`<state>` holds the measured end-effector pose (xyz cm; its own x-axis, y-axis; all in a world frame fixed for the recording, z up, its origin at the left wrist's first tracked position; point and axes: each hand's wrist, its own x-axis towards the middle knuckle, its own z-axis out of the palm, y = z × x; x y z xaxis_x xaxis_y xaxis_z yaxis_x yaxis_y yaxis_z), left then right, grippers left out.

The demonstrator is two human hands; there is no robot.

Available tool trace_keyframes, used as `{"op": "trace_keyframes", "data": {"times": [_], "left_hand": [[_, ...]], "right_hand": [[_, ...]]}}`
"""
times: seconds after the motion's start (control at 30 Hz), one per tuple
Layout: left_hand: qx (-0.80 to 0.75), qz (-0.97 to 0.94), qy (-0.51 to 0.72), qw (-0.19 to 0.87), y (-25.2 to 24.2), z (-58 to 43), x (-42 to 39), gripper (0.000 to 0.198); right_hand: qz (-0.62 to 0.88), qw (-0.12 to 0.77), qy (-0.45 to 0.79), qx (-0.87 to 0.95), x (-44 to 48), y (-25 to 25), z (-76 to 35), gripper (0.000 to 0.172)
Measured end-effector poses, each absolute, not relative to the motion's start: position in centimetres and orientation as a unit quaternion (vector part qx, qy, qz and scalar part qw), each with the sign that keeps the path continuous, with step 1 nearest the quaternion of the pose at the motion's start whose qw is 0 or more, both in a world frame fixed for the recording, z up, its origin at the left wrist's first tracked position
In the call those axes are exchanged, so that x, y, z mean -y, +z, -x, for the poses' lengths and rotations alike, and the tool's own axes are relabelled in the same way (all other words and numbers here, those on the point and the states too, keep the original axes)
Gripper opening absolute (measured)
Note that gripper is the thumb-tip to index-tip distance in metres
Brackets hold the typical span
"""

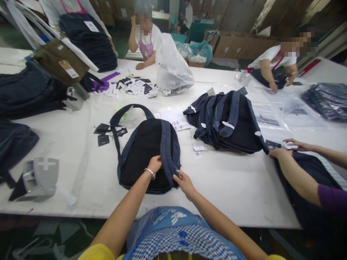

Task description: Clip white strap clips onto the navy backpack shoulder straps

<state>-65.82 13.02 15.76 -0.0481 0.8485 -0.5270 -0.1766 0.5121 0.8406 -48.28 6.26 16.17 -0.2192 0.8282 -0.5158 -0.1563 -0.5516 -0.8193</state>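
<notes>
A navy backpack [143, 148] with a black back panel lies strap side up on the white table in front of me. My left hand [155, 166] is closed at the inner edge of its right shoulder strap [166, 144], fingertips partly hidden by the strap. On the strap's lower outer end, my right hand [185, 183] pinches the webbing between thumb and fingers. The other shoulder strap [116, 139] loops out to the left. Black hang tags [103, 140] lie left of the backpack.
Several stacked backpacks [230, 122] stand to the right. A co-worker's hands [284, 151] handle another dark bag beyond them. Loose tags [138, 86] and a clear plastic bag [173, 66] sit at the back. A tape dispenser [38, 178] stands on the left, near dark bags [24, 90].
</notes>
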Motion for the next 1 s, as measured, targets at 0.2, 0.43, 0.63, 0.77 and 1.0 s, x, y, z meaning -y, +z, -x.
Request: {"op": "trace_keyframes", "data": {"times": [0.2,0.43,0.63,0.77,1.0], "left_hand": [[-0.566,-0.169,0.434,0.68,15.2,66.1,-11.8,0.019],[-0.488,-0.034,0.52,0.7,14.5,63.8,-8.6,0.02],[-0.502,-0.063,0.507,0.698,13.1,62.2,-7.3,0.036],[-0.495,-0.148,0.554,0.653,13.0,61.7,-7.9,0.04],[-0.554,-0.124,0.563,0.601,12.9,61.2,-7.6,0.046]], "right_hand": [[0.531,0.312,0.696,0.369,-6.6,13.5,47.9,0.036],[0.533,0.308,0.669,0.417,-6.3,12.0,48.0,0.046],[0.535,0.299,0.645,0.456,-6.5,11.1,47.8,0.039],[0.56,0.269,0.563,0.545,-6.8,11.7,47.2,0.029],[0.524,0.225,0.592,0.569,-7.7,12.1,46.8,0.026]]}}
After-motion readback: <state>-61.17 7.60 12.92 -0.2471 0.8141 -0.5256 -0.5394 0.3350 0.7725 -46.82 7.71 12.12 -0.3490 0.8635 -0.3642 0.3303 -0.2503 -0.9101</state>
